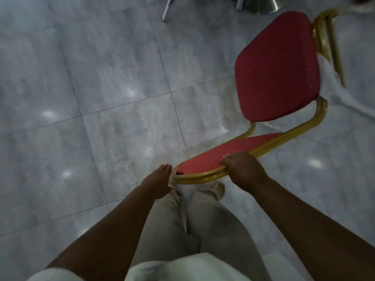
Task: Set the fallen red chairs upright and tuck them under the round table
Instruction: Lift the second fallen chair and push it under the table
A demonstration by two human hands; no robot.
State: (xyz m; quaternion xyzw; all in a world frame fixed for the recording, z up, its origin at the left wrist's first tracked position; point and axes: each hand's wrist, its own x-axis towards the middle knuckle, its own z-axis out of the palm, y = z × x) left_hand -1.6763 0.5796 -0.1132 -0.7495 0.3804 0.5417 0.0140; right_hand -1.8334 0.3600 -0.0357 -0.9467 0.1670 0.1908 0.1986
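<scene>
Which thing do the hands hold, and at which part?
The right hand grips the red chair by its backrest's gold top rail; the left hand holds nothing.

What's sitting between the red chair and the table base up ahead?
Nothing visible on the floor between them. The right hand grips the red chair by its backrest frame; the left hand is open beside it. The metal base lies just beyond the seat.
</scene>
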